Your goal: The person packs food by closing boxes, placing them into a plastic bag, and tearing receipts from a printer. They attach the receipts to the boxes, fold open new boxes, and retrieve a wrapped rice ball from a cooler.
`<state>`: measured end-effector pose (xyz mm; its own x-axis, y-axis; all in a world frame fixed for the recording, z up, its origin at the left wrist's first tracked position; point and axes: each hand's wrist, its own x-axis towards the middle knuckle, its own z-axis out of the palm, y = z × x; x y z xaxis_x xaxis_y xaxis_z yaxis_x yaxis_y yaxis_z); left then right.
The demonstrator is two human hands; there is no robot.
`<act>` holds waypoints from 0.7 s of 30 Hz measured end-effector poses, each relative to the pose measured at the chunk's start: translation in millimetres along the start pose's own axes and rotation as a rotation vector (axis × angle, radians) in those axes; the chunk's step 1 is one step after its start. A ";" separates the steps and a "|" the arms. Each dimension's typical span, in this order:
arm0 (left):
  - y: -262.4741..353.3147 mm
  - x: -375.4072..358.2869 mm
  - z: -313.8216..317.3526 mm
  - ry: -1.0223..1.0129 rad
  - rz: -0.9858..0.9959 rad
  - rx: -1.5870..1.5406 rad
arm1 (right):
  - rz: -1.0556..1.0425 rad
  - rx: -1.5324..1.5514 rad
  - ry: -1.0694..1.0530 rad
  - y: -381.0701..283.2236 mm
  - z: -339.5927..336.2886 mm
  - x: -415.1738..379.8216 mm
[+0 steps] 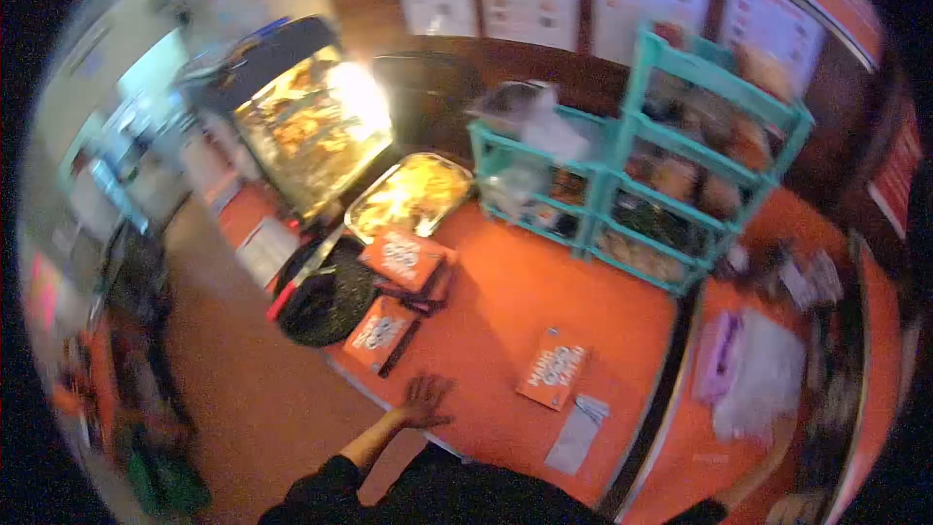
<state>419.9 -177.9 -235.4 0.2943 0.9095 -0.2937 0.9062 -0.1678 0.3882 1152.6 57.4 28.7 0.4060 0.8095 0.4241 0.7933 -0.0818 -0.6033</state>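
Observation:
My left hand is at the front edge of the orange counter, fingers spread, with nothing in it. Just beyond it are a small orange printed box and a black round pan with a red-handled tool across it. My right forearm reaches out at lower right, beside a white plastic bag. Blur and dim light hide the fingers of my right hand. A flat orange printed box and a pale paper slip lie between the arms.
A foil tray of food stands beside a lit display case. Turquoise stacked crates hold packed goods at the back right. Another orange printed box sits near the pan. A pink packet lies right of a dark strip.

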 end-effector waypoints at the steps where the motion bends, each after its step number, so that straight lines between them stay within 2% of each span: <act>1: 0.2 1.6 2.1 0.022 0.002 0.082 | -0.098 0.073 -0.062 -43.3 53.7 41.4; 2: 1.6 2.3 1.7 0.029 0.005 0.167 | -0.188 0.141 -0.120 -94.1 100.3 68.2; 4: 15.4 3.3 -12.9 -0.049 -0.066 0.089 | -0.323 0.235 -0.212 -175.5 163.6 93.4; 5: 19.7 2.0 -15.6 -0.014 -0.121 0.074 | -0.368 0.267 -0.239 -206.4 180.3 95.6; 8: 28.8 -0.7 -29.4 -0.075 -0.146 0.104 | -0.431 0.331 -0.287 -258.3 210.1 94.9; 16: 35.1 -2.8 -34.9 -0.087 -0.138 0.071 | -0.449 0.377 -0.320 -299.5 210.6 71.9; 21: 27.9 -0.6 -22.4 -0.005 -0.118 0.032 | -0.459 0.387 -0.324 -320.0 201.2 66.2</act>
<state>438.2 -174.7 -204.8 0.1869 0.9215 -0.3404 0.9438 -0.0723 0.3224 834.4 254.1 114.0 -0.1368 0.8505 0.5078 0.6089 0.4766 -0.6341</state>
